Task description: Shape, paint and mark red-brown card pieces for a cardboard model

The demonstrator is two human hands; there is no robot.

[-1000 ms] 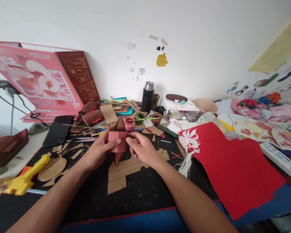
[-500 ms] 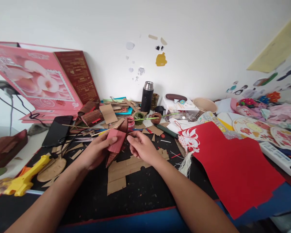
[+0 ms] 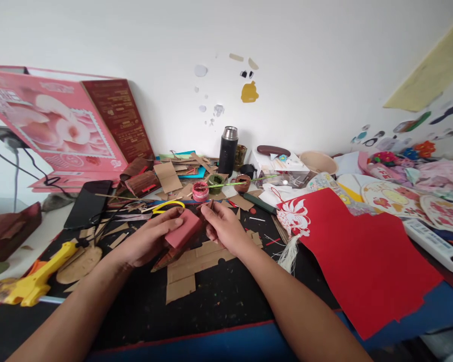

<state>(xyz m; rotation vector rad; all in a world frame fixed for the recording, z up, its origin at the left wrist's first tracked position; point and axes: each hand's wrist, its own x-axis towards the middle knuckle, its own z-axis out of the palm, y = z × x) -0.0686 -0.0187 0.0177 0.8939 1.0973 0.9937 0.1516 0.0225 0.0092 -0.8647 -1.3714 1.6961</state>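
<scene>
Boat-shaped craft piece (image 3: 169, 256), held above the counter (image 3: 230, 299) back from its front edge, is best steadied lightly: left hand (image 3: 151, 239) gripping its pink canopy (image 3: 183, 229), right hand (image 3: 223, 223) pinching its far brown tip (image 3: 210, 204).

Pink box: standing at the far left corner of the desk (image 3: 196, 322); its front (image 3: 66, 123) carries white characters at the upper left and along the top, and a round postmark-style print near the bottom, all too blurred to read.
Dark red side panel (image 3: 109, 115): short rows of small gold print, illegible.
White device (image 3: 434, 244): near the right edge; rows of bluish marks, unreadable.
Pink item (image 3: 382, 172): toward the far right corner; pale letters, possibly "FE", uncertain.
</scene>
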